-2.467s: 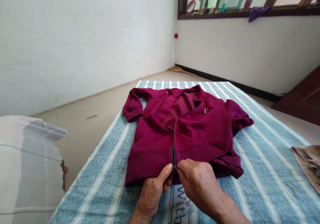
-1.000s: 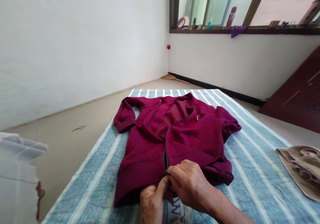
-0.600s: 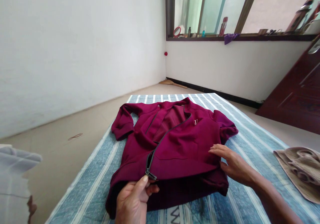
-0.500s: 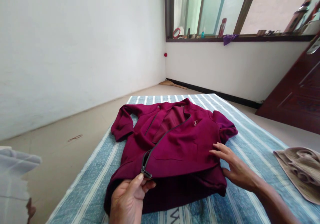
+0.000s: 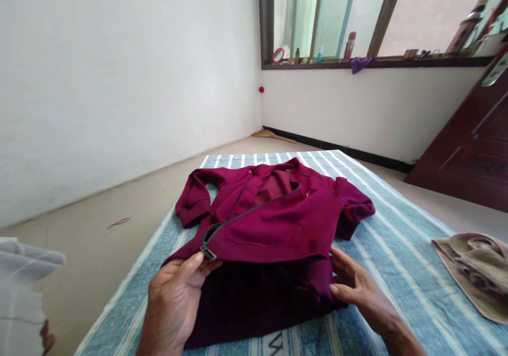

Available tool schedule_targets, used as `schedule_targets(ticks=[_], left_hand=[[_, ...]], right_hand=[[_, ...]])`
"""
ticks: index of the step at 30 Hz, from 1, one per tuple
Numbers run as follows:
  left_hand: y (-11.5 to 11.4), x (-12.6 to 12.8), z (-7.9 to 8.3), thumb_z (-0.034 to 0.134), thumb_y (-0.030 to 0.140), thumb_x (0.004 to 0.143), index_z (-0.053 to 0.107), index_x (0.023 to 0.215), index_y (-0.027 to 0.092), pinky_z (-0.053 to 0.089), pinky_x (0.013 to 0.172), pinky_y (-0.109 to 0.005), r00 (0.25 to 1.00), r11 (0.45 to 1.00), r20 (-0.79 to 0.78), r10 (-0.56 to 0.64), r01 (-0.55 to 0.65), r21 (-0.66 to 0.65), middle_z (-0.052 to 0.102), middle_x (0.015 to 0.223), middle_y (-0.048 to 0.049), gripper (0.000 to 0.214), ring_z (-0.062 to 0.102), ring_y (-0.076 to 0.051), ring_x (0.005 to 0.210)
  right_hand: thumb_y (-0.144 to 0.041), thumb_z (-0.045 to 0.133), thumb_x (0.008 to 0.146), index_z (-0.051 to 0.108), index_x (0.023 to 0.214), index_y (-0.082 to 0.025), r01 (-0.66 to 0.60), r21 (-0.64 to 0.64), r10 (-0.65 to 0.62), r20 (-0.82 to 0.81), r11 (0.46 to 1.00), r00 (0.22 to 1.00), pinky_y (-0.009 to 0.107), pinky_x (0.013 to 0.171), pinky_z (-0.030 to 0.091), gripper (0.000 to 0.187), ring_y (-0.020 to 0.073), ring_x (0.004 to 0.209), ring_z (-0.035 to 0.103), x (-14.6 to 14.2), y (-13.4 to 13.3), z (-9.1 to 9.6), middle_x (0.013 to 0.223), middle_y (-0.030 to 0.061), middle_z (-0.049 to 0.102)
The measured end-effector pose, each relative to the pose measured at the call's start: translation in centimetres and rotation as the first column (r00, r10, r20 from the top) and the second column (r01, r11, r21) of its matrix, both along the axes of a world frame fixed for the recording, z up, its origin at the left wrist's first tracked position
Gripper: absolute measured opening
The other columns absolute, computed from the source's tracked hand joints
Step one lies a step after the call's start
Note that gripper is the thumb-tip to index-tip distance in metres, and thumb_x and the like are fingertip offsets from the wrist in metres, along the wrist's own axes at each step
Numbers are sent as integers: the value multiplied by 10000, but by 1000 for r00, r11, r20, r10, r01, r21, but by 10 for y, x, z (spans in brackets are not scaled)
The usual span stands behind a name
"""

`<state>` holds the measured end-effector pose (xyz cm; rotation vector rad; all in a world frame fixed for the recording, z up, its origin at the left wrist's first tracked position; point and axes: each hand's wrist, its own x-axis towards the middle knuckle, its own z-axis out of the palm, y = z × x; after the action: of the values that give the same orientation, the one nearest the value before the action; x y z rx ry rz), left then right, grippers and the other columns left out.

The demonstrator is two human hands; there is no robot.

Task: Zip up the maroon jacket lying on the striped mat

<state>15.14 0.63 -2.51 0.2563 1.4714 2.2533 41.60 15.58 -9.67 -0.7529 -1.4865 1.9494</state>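
Jacket (image 5: 254, 239): on striped sheet (image 5: 391, 250), collar toward sheet's far edge, long axis roughly along stripes; smooth maroon fabric, dark zip (image 5: 208, 252).
Left hand (image 5: 177, 291): pinching jacket at zip's foot.
Right hand (image 5: 360, 287): against hem's side; grip unclear.

A dark letter W (image 5: 273, 341), turned on its side, stands on the striped cloth (image 5: 391, 250) at the near edge of the view, while the small emblem (image 5: 308, 194) on the jacket's (image 5: 265, 237) chest is too foreshortened to read.
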Motion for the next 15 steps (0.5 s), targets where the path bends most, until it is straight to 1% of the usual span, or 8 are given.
schedule_targets(ticks=[4, 6, 8, 9, 10, 13, 14, 15], left_hand=[[6, -6, 4, 817, 229, 413, 576, 414, 162, 587, 574, -340, 999, 999, -17, 45, -45, 16, 674, 518, -14, 251, 637, -185, 538], [8, -10, 4, 812, 214, 408, 584, 426, 164, 585, 571, -333, 998, 999, -34, 48, -47, 22, 677, 521, -11, 234, 636, -182, 530], [9, -13, 4, 803, 214, 416, 587, 435, 167, 581, 580, -315, 997, 998, -56, 59, -58, 22, 675, 514, -7, 222, 637, -176, 529], [9, -15, 5, 797, 216, 423, 587, 436, 168, 575, 577, -294, 995, 998, -69, 67, -66, 17, 670, 505, -2, 217, 633, -167, 523], [9, -16, 6, 791, 215, 428, 586, 437, 170, 563, 565, -267, 993, 997, -87, 75, -75, 9, 662, 492, 4, 210, 624, -153, 510], [7, -16, 10, 775, 205, 448, 602, 468, 174, 511, 506, -204, 984, 997, -165, 73, -77, -19, 635, 476, 28, 176, 567, -109, 463], [6, -14, 10, 773, 208, 457, 616, 491, 176, 498, 494, -202, 982, 998, -183, 53, -60, -34, 629, 479, 32, 164, 550, -105, 457], [3, -11, 9, 775, 222, 467, 628, 513, 176, 492, 494, -208, 982, 998, -187, 31, -41, -53, 627, 488, 30, 161, 543, -107, 461]], right_hand=[[-315, 776, 620, 542, 1254, -213, -17, 201, -6, 116, 979, 993, 359, 844, 477, 683, 264, 1020, 596, -14, -15, 8, 1186, 93, 617], [-253, 684, 684, 633, 1029, -198, 41, 352, -118, 201, 935, 972, 278, 680, 484, 353, 201, 796, 623, -20, -24, 10, 896, 26, 673], [-224, 599, 737, 620, 793, -194, 126, 531, -302, 259, 838, 917, 231, 546, 435, 68, 149, 595, 568, -20, -26, 13, 644, -25, 602], [-223, 579, 755, 597, 737, -196, 185, 642, -426, 243, 744, 872, 223, 520, 419, 36, 137, 555, 550, -18, -24, 16, 614, -30, 586], [-232, 580, 767, 579, 714, -199, 242, 756, -546, 178, 608, 819, 221, 518, 419, 62, 135, 557, 558, -14, -21, 21, 636, -22, 602], [-285, 627, 780, 538, 691, -208, 333, 939, -764, -157, 80, 626, 223, 565, 440, 148, 162, 689, 627, 8, -10, 38, 825, 33, 674], [-308, 639, 779, 524, 684, -211, 319, 947, -795, -219, -35, 565, 225, 561, 438, 178, 173, 722, 636, 17, -10, 42, 867, 48, 679], [-328, 633, 781, 520, 693, -214, 283, 957, -824, -214, -69, 524, 227, 540, 431, 183, 179, 730, 638, 25, -12, 43, 903, 60, 678]])
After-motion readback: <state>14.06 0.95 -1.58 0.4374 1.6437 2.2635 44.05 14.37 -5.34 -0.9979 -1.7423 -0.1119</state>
